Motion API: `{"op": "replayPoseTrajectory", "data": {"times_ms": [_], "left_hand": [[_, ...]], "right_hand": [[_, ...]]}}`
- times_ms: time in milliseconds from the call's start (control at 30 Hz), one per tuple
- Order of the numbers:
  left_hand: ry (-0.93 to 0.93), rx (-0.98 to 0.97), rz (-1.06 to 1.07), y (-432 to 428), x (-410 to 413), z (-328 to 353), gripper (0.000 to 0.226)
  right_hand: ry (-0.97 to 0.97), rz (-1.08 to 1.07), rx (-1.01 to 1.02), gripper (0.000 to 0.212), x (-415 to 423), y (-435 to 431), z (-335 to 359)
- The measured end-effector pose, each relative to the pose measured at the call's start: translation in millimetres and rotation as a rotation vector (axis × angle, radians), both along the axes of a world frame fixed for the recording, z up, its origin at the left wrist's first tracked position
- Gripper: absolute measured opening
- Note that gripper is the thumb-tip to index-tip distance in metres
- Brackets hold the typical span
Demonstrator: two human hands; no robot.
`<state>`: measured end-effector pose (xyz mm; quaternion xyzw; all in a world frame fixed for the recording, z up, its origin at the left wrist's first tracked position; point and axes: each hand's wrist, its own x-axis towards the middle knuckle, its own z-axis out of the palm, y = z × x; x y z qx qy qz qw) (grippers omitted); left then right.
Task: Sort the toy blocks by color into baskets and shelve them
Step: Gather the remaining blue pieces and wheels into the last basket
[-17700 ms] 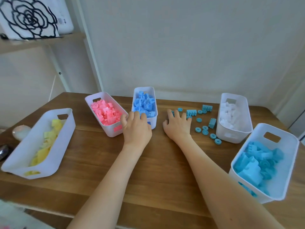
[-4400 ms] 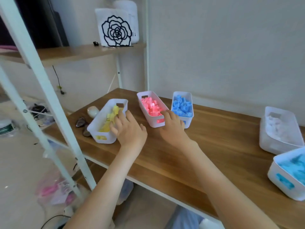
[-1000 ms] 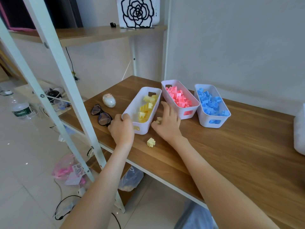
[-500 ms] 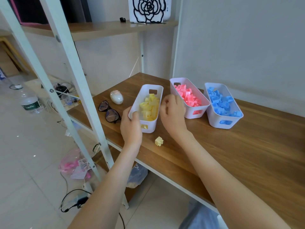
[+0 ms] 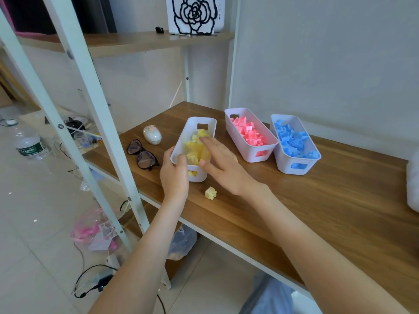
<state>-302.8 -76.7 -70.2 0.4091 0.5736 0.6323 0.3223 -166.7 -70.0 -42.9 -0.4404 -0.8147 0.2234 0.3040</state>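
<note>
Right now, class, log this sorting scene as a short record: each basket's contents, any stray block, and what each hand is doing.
yellow basket: yellow blocks
pink basket: pink blocks
blue basket: blue blocks
stray yellow block: on the table, in front of the yellow basket
left hand: grip on the yellow basket's near end
right hand: open, fingers spread over the yellow blocks
other items: glasses left of the yellow basket

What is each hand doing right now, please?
Left hand: closed on the near end of the yellow-block basket.
Right hand: open, fingers spread over the basket, holding nothing.
</note>
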Motion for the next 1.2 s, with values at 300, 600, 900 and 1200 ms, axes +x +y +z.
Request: {"op": "replayPoseTrajectory", "data": {"times_ms": [300,600,900,1200], "left_hand": [[-0.015,-0.027,0.044,4,-1,-1,0.038],[-0.019,-0.035,0.066,3,1,-2,0.035],[-0.285,-0.008,0.267,0,0,6,0.027],[-0.310,-0.074,0.330,15,25,13,0.019]], "right_hand": [[-0.311,0.047,0.129,0.024,21,-36,-25],[0.174,-0.443,0.154,0.012,11,-6,-9],[0.020,-0.234,-0.068,0.052,-33,12,18],[-0.097,-0.859,0.227,0.064,51,16,0]]}}
